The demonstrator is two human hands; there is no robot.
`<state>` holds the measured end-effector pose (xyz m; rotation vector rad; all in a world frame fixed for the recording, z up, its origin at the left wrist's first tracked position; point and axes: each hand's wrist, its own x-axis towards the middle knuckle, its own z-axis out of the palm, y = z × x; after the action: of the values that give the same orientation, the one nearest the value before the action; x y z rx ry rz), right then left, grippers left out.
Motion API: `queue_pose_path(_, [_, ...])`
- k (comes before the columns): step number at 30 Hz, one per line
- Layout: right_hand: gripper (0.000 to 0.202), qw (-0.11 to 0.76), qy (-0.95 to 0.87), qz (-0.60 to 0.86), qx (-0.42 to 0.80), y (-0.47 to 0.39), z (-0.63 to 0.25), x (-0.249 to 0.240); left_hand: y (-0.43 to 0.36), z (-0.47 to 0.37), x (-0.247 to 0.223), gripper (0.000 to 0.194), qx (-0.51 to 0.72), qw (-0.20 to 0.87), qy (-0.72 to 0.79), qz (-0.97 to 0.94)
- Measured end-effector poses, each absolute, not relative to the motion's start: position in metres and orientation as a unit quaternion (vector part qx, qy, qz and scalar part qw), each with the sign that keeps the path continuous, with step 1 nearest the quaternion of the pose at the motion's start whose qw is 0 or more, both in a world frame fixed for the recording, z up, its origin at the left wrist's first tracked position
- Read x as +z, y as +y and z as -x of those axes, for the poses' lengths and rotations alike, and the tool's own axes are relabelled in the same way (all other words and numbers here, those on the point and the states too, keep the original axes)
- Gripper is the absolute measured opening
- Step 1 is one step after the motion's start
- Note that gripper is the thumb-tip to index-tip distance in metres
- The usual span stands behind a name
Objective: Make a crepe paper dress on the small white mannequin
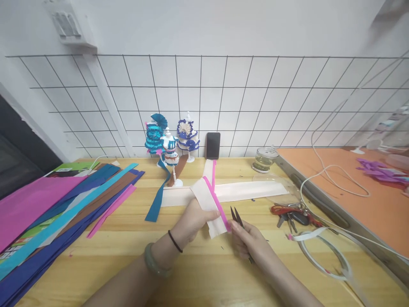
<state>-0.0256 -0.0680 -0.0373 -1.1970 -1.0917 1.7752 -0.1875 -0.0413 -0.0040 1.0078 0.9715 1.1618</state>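
Observation:
My left hand (pixel 193 219) grips a cream crepe paper strip (pixel 204 196) that has a bright pink border (pixel 214 194) along one edge. The strip runs back over the table toward the phone. In my right hand (pixel 252 238) is a pair of dark scissors (pixel 234 214), blades pointing up and slightly apart. My right thumb and finger are at the pink border's lower end, seemingly touching it. Beneath the held strip a wider cream strip (pixel 255 190) lies across the table. A teal strip (pixel 156 202) lies to its left.
Small dress forms (pixel 171 155) in ruffled paper stand at the back, beside a phone (pixel 213 146) leaning on the wall. Coloured paper strips (pixel 79 204) pile up at left. At right are a glass cup (pixel 264 160), keys (pixel 292 217), a tape roll (pixel 326 256) and a white cable (pixel 343 230).

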Motion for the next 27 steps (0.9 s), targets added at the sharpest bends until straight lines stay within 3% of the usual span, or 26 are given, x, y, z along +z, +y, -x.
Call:
queue_pose_path(8, [0.045, 0.365, -0.448, 0.513, 0.635, -0.07, 0.032, -0.039, -0.039, 0.185, -0.015, 0.034, 0.492, 0.621, 0.436, -0.426])
queue_pose_path(18, [0.041, 0.358, -0.482, 0.52, 0.607, -0.067, 0.027, -0.041, -0.042, 0.185, -0.02, 0.037, 0.426, 0.731, 0.352, -0.401])
queue_pose_path(27, [0.038, 0.365, -0.477, 0.527, 0.601, -0.067, 0.025, -0.044, -0.042, 0.186, -0.019, 0.038, 0.445, 0.721, 0.351, -0.399])
